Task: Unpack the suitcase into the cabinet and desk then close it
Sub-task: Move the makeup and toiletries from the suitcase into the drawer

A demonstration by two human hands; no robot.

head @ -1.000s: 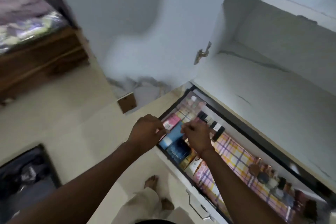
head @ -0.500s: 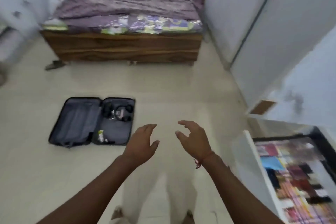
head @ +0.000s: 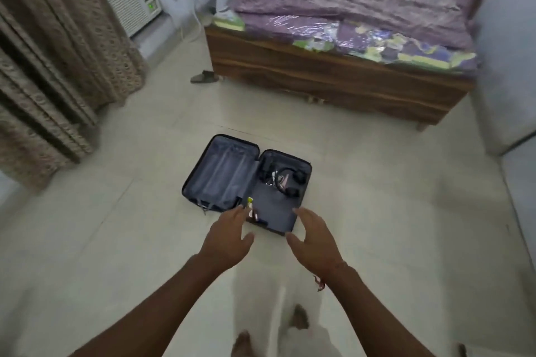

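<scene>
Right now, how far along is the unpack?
Mostly done: the suitcase lies open on the floor, its left half bare. In hand: nothing; left hand and right hand are open and empty. Left: headphones, small items, then closing it.

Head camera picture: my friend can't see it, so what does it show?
An open suitcase lies flat on the floor, headphones and small items in its right half. The person's empty left hand and right hand stretch toward it. A bed stands behind.

L hand (head: 227,236) & R hand (head: 314,238) outstretched; fingers relaxed, empty.
</scene>
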